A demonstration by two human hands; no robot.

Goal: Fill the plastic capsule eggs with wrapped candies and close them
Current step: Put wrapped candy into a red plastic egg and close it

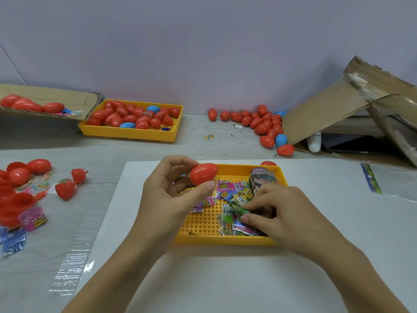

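At the centre of the frame, the left hand pinches a closed red egg between thumb and fingertips above the yellow tray. The right hand curls its fingers onto the wrapped candies (crinkly, light, likely slippery). The egg looks rigid and smooth; gripping both ends should split it.

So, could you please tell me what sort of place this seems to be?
Probably a small hand-packing workstation, not a home kitchen or shop. A yellow tray of wrapped candies sits by the hands, another tray holds closed eggs, and torn cardboard boxes lie on the table.
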